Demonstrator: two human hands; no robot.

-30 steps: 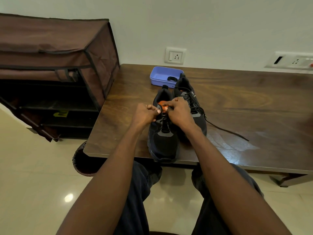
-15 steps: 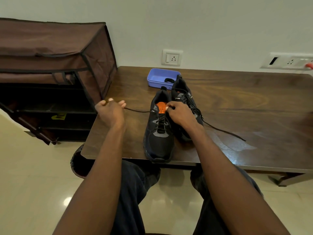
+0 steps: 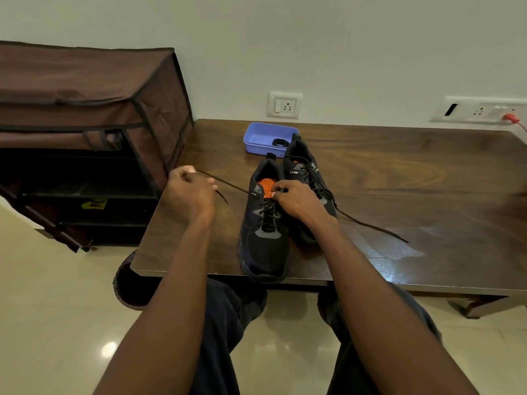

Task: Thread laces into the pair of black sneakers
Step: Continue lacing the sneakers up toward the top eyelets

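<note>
Two black sneakers stand side by side on the wooden table, toes toward me. The near left sneaker has an orange insole and is partly laced. My left hand grips a black lace pulled taut out to the left of that sneaker. My right hand pinches the lace at the sneaker's top right eyelets. The second sneaker sits behind my right hand; its loose lace end trails right across the table.
A purple plastic tray holding a dark coiled item sits behind the sneakers. A brown fabric shoe rack stands left of the table. Wall sockets are on the wall behind. A round basket sits on the floor under the table's left corner.
My left hand moved from the sneaker's tongue out to the left, drawing the lace taut through the eyelet. My right hand stayed at the top of the sneaker.
</note>
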